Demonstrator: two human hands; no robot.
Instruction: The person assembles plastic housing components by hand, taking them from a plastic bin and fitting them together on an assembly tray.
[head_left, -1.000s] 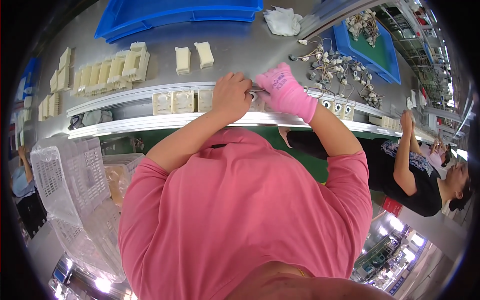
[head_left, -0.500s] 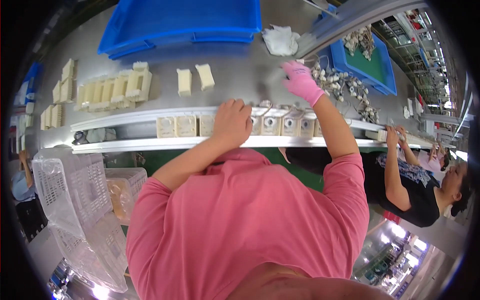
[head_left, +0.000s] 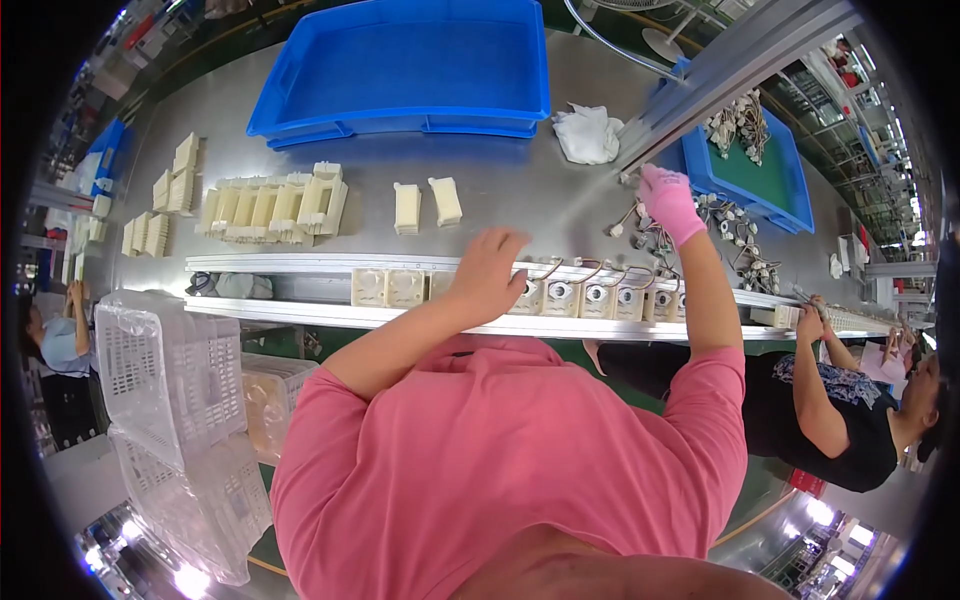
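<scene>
My bare left hand (head_left: pixel 490 272) rests over a metal rail track (head_left: pixel 300 263), its fingers stretched out and apart, with nothing seen in them. Beneath and beside it stands a row of cream square housings (head_left: pixel 563 298); those to its right have round dark centres and wires at their far edge. My right hand (head_left: pixel 670 205), in a pink glove, reaches to the far right, at a pile of white wired connectors (head_left: pixel 742 238). Its fingertips are bunched near the pile's left end, and the glove hides whether they grip anything.
Beyond the track lie two cream blocks (head_left: pixel 407 208) and a row of cream housings (head_left: pixel 262 210). A large blue tray (head_left: pixel 400 128), a white cloth (head_left: pixel 587 134), a metal post (head_left: pixel 740 75) and a blue bin (head_left: pixel 790 200) stand farther back. Clear crates (head_left: pixel 165 375) are at left; a co-worker (head_left: pixel 830 410) is at right.
My view has shifted, so the bench sits lower and farther right. The left hand's fingers have straightened. The gloved right hand has moved over the connector pile, its fingers drawn together.
</scene>
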